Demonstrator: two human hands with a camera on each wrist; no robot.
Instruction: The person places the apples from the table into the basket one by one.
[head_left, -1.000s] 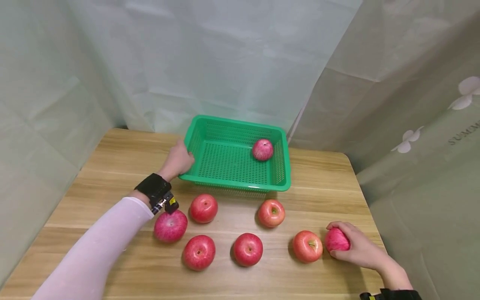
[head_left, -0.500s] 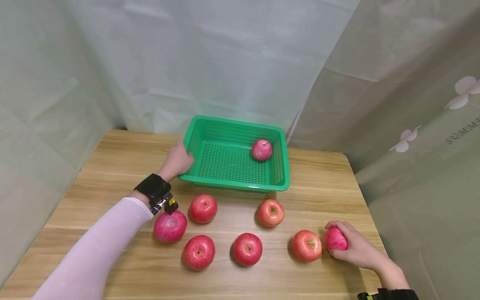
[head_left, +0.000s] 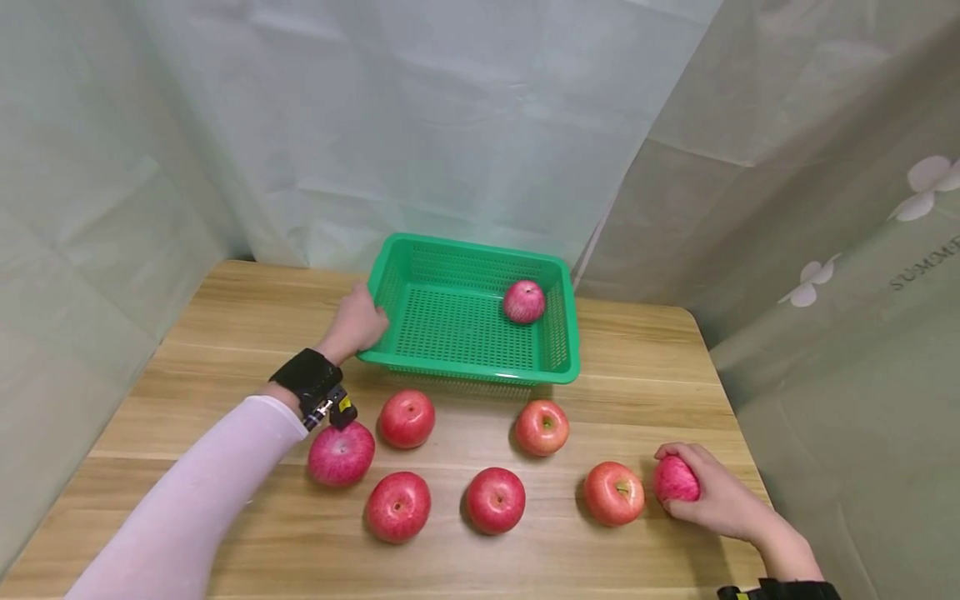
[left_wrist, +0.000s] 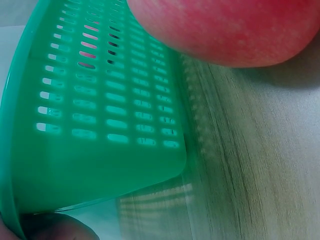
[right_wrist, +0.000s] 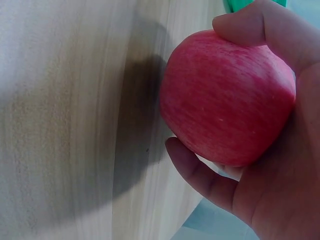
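On table's right, right hand grips apple; left hand holds basket.

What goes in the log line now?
left hand: holds basket | right hand: grips apple | basket: one apple inside

Your left hand holds the left side of the green basket near the desk's back edge. Your right hand grips a pink apple by the right edge.
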